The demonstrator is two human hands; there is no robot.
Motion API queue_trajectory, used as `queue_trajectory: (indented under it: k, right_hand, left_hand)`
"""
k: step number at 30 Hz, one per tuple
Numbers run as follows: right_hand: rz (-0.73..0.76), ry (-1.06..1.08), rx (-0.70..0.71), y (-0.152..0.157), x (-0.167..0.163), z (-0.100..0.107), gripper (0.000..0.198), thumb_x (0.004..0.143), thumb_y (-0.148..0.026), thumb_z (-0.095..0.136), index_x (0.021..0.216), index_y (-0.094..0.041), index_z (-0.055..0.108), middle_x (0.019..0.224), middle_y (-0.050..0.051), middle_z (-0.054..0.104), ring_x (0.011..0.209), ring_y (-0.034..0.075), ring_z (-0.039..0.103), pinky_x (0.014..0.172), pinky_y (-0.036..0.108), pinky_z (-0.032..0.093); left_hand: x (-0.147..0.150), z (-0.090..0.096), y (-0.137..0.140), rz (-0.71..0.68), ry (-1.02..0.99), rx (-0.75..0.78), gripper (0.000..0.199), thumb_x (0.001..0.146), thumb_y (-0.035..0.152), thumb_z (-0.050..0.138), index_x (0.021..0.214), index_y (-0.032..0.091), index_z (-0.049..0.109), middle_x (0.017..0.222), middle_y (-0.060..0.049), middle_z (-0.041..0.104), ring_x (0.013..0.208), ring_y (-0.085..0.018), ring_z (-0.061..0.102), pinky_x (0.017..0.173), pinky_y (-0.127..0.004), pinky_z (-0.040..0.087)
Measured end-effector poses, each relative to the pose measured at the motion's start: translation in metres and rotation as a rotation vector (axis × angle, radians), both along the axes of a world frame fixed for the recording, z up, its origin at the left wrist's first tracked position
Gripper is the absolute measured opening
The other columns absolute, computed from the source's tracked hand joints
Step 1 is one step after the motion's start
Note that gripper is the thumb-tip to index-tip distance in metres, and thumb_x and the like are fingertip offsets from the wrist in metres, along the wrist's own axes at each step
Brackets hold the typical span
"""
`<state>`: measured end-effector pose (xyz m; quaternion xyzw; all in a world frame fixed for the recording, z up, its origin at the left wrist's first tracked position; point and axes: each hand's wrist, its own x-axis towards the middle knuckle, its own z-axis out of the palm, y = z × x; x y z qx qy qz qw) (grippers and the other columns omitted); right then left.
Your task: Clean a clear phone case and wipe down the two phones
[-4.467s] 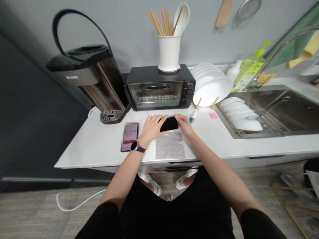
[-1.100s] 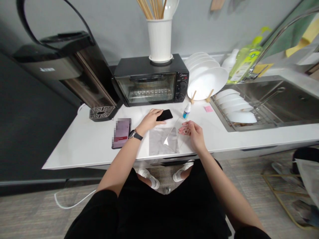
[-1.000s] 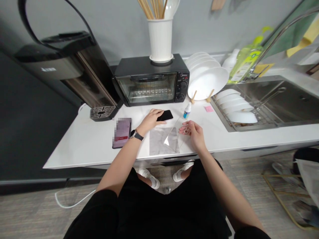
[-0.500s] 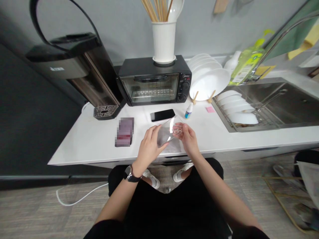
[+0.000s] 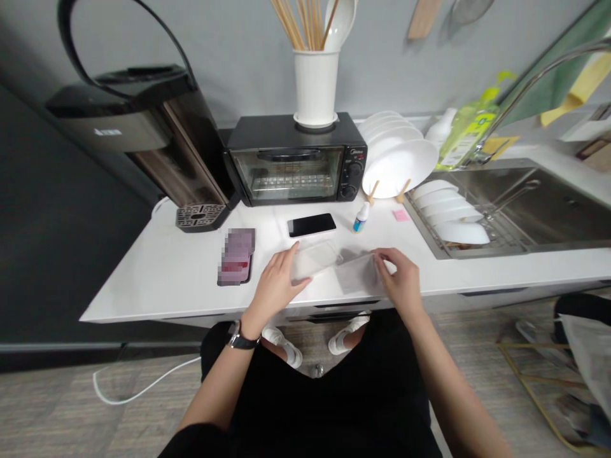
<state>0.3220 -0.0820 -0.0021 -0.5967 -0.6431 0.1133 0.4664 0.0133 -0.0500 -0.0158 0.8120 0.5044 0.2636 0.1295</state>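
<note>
A clear phone case (image 5: pixel 316 259) lies at the counter's front, its left end between the thumb and fingers of my left hand (image 5: pixel 274 280). It seems to rest on the counter or just above it. To its right is a translucent plastic bag (image 5: pixel 356 275). My right hand (image 5: pixel 400 277) pinches the bag's upper right corner between thumb and fingers. Behind the case a phone (image 5: pixel 312 225) lies flat, its dark screen up. Right of the phone stands a small white and blue bottle (image 5: pixel 361 217).
A pixelated purplish item (image 5: pixel 237 256) lies on the left of the counter (image 5: pixel 157 280). Behind are a tall dispenser (image 5: pixel 191 152), a toaster oven (image 5: pixel 291 168) bearing a white utensil cup (image 5: pixel 316 86), and racked plates (image 5: pixel 401 165). A sink (image 5: pixel 515 210) with stacked bowls is on the right.
The phone case has come down from my raised hands to the counter. My right hand has left it, moved right and taken hold of the plastic bag's corner.
</note>
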Motion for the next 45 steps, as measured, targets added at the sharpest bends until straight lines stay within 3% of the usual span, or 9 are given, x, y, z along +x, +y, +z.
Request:
queue_trajectory:
  k: [3,5,11,19,23,28,35,41,45]
  right_hand:
    - [-0.079,0.097,0.149,0.001,-0.004,0.017,0.023,0.107,-0.041,0.059,0.109,-0.03,0.079,0.104,0.01,0.08,0.096,0.031,0.075,0.087,0.046,0.062]
    - [0.012,0.051,0.142,0.01,-0.016,0.021,0.024,0.108,-0.041,0.057,0.112,-0.031,0.079,0.109,0.009,0.08,0.098,0.029,0.075,0.086,0.043,0.062]
    - [0.27,-0.216,-0.07,0.041,-0.046,-0.006,0.025,0.108,-0.035,0.057,0.114,-0.026,0.079,0.113,0.011,0.082,0.104,0.029,0.077,0.094,0.045,0.063]
    - [0.288,-0.469,-0.022,0.022,-0.032,-0.016,0.036,0.109,-0.028,0.055,0.138,-0.029,0.077,0.136,0.012,0.077,0.129,0.035,0.066,0.114,0.06,0.056]
    - [0.231,-0.555,-0.047,0.037,-0.037,-0.013,0.032,0.107,-0.025,0.059,0.13,-0.029,0.081,0.127,0.013,0.079,0.122,0.037,0.067,0.106,0.056,0.059]
    - [0.394,-0.486,-0.182,0.057,-0.041,-0.004,0.025,0.105,-0.017,0.062,0.115,-0.026,0.083,0.115,0.008,0.081,0.102,0.027,0.076,0.092,0.038,0.06]
    - [0.169,-0.483,-0.219,0.059,-0.056,-0.005,0.022,0.102,-0.011,0.061,0.101,-0.021,0.081,0.104,0.013,0.077,0.094,0.029,0.075,0.085,0.037,0.057]
    - [0.443,-0.414,-0.135,0.049,-0.112,-0.015,0.032,0.102,-0.008,0.056,0.119,-0.022,0.08,0.126,0.01,0.076,0.117,0.025,0.071,0.106,0.036,0.056]
    - [0.633,-0.405,-0.092,0.039,-0.111,-0.008,0.037,0.099,-0.003,0.054,0.121,-0.018,0.08,0.122,0.011,0.073,0.12,0.025,0.066,0.109,0.039,0.056]
  left_hand:
    - [0.012,0.0,0.014,-0.09,-0.006,-0.049,0.099,0.09,0.043,0.081,0.172,0.032,0.027,0.147,-0.009,0.068,0.14,-0.034,0.061,0.122,-0.054,0.05]
    - [0.015,0.0,0.019,-0.125,-0.022,-0.076,0.102,0.088,0.044,0.083,0.172,0.032,0.026,0.15,-0.009,0.067,0.143,-0.034,0.058,0.123,-0.054,0.049]
    - [0.009,0.0,0.018,-0.105,-0.079,-0.138,0.11,0.084,0.04,0.088,0.173,0.031,0.025,0.153,-0.011,0.065,0.146,-0.033,0.056,0.125,-0.051,0.047]
    - [0.008,0.004,0.019,-0.094,-0.137,-0.196,0.111,0.083,0.033,0.087,0.173,0.037,0.023,0.153,-0.005,0.068,0.145,-0.032,0.057,0.125,-0.051,0.048]
    - [0.008,0.004,0.019,-0.106,-0.145,-0.201,0.111,0.083,0.033,0.088,0.174,0.038,0.023,0.152,-0.004,0.068,0.145,-0.032,0.058,0.124,-0.052,0.048]
    - [0.007,0.003,0.019,-0.092,-0.133,-0.199,0.111,0.083,0.032,0.088,0.173,0.038,0.023,0.153,-0.002,0.068,0.145,-0.031,0.057,0.124,-0.05,0.049]
    - [0.008,0.001,0.021,-0.099,-0.133,-0.176,0.11,0.082,0.033,0.09,0.172,0.039,0.026,0.152,-0.002,0.071,0.143,-0.032,0.061,0.122,-0.05,0.051]
    - [0.006,-0.005,0.024,-0.097,-0.152,-0.167,0.109,0.081,0.027,0.088,0.172,0.035,0.029,0.145,-0.007,0.072,0.137,-0.031,0.066,0.118,-0.049,0.055]
    - [0.006,-0.005,0.023,-0.096,-0.169,-0.197,0.113,0.08,0.024,0.089,0.173,0.037,0.026,0.148,-0.006,0.07,0.139,-0.03,0.063,0.12,-0.049,0.053]
